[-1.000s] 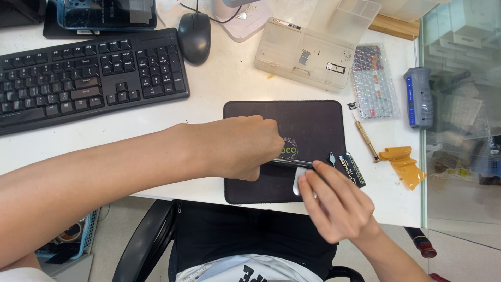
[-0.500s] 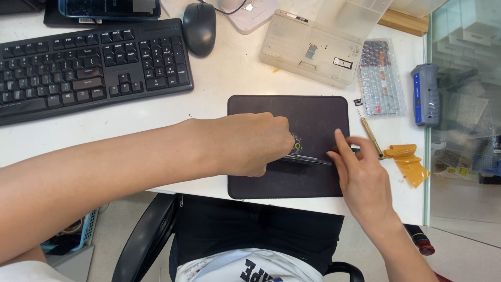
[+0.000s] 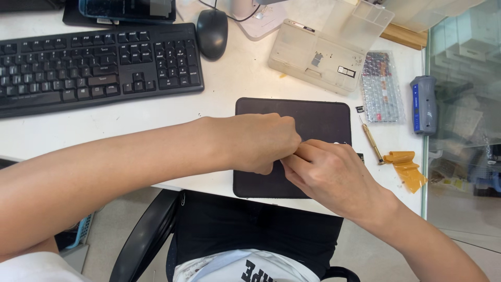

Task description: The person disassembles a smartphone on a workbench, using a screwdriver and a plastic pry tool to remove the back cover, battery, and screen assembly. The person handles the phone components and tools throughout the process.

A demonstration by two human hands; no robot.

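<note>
Left hand (image 3: 255,142) curled tight at nine o'clock over the dark mat (image 3: 323,117), right hand (image 3: 334,175) pressed against it at three; whatever small part they pinch is hidden, grip unclear. Likely light, fiddly, best held by its edges.

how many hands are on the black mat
2. The left hand is over the middle of the black mat, fingers curled. The right hand is beside it at the mat's lower right, touching it. Whatever they pinch between them is hidden.
</note>
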